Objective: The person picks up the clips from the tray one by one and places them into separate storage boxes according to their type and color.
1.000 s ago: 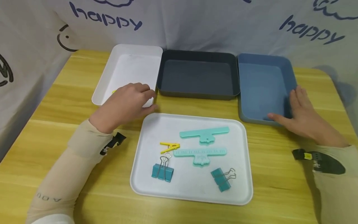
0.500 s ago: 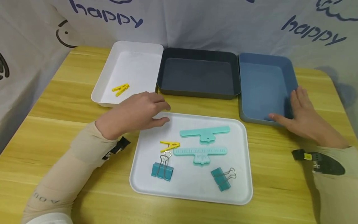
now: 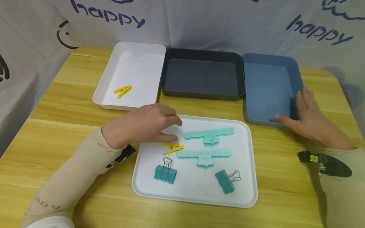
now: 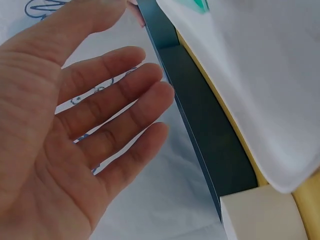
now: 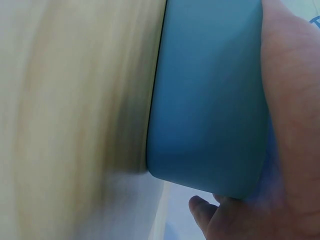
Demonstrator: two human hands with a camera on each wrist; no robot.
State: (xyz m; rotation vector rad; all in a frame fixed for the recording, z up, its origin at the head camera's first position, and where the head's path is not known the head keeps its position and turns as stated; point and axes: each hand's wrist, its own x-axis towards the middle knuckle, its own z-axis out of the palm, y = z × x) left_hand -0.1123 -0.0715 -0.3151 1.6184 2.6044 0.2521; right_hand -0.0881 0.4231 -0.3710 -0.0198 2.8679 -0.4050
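Note:
My left hand [image 3: 144, 125] hovers over the far left part of the white serving tray [image 3: 196, 198], thumb and fingers apart and nothing held. Its fingertips are just beyond a yellow clothespin [image 3: 177, 147]. In the left wrist view the fingers [image 4: 130, 110] are spread loosely. Two mint-green long clips [image 3: 209, 134] and two teal binder clips [image 3: 166, 174] lie on the same tray. My right hand [image 3: 312, 123] rests against the near right corner of the blue bin [image 3: 263, 91], thumb over the front rim, straight fingers along the side. The right wrist view shows the bin wall [image 5: 210, 100] beside that hand.
A white bin [image 3: 137, 69] with one yellow clothespin [image 3: 123, 91] stands at the back left. Between it and the blue bin sits a dark grey bin [image 3: 202, 77]. Behind the wooden table [image 3: 54, 126] hangs a printed cloth [image 3: 199, 25].
My left hand has come away from the white bin, moving right and nearer to me over the tray. The clothespin in that bin is now uncovered. My right hand stays put.

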